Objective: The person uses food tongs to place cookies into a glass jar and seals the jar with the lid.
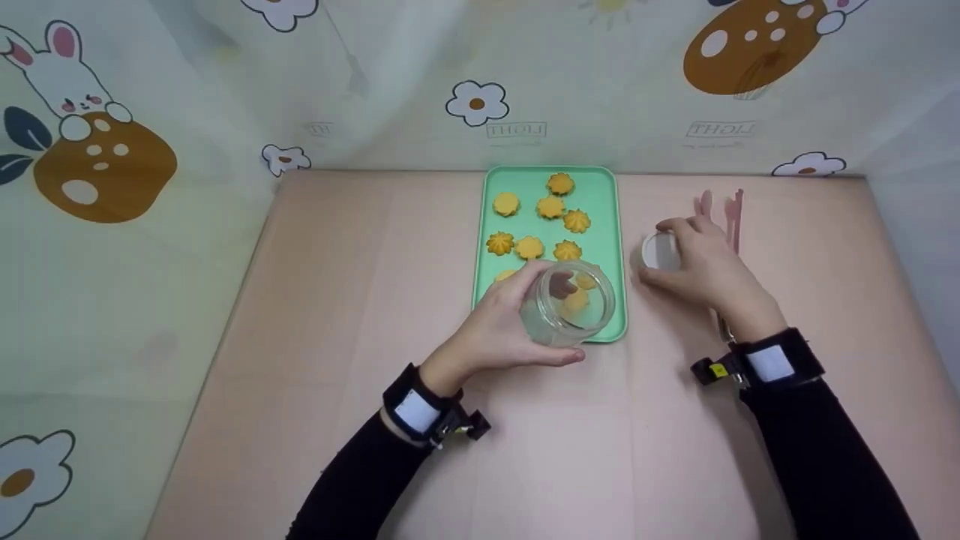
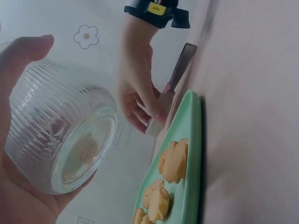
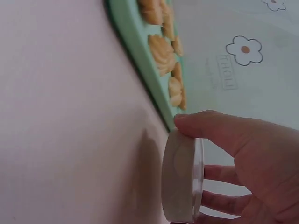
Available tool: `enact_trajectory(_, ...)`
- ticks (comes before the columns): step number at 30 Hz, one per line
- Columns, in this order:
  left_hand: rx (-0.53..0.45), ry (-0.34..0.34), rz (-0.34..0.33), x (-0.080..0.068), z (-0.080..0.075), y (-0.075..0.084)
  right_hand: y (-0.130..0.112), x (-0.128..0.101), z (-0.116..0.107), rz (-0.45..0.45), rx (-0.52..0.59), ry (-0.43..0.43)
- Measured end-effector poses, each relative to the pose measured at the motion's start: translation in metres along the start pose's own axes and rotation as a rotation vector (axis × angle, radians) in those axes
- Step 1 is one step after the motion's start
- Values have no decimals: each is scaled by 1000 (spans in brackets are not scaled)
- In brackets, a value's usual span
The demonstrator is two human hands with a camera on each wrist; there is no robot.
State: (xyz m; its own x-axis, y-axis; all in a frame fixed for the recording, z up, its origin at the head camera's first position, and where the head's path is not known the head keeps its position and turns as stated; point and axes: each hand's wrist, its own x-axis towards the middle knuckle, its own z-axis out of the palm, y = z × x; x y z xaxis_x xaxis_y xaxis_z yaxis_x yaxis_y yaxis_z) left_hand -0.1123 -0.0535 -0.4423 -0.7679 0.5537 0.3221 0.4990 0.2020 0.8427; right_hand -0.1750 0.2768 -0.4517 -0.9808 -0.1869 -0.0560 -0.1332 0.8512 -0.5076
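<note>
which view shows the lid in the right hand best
The right wrist view: the round white lid fills the frame edge-on, pinched by the right hand. The head view shows it small, partly covered by fingers. The left wrist view shows only a distant sliver.

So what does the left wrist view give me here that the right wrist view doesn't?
Only the left wrist view shows the ribbed glass jar gripped in the left hand, its mouth turned sideways, plus the right wrist's black strap and the pink tongs beyond the tray. Only the right wrist view shows the white lid close up, on edge, pinched between thumb and fingers just above the table. Both show the green tray with yellow cookies, the pink table, the right hand and the flower-print backdrop.
</note>
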Motion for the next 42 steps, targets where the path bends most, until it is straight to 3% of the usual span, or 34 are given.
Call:
enact_trajectory(5,13,0,2,0,0,1,3,2,7,-8,-11,19)
enact_trajectory(18,7,-1,4,0,0,-1,2,4,15,25,-64,-58)
enact_trajectory(25,-12,0,9,0,1,-1,4,1,4,20,-40,3)
enact_trajectory(30,-16,11,13,0,1,0,14,-5,-13,118,-1,109)
enact_trajectory(35,-21,6,19,1,1,1,30,-13,-21,301,-15,205)
enact_trajectory(42,2,11,18,0,1,1,50,-16,-15,407,-50,162)
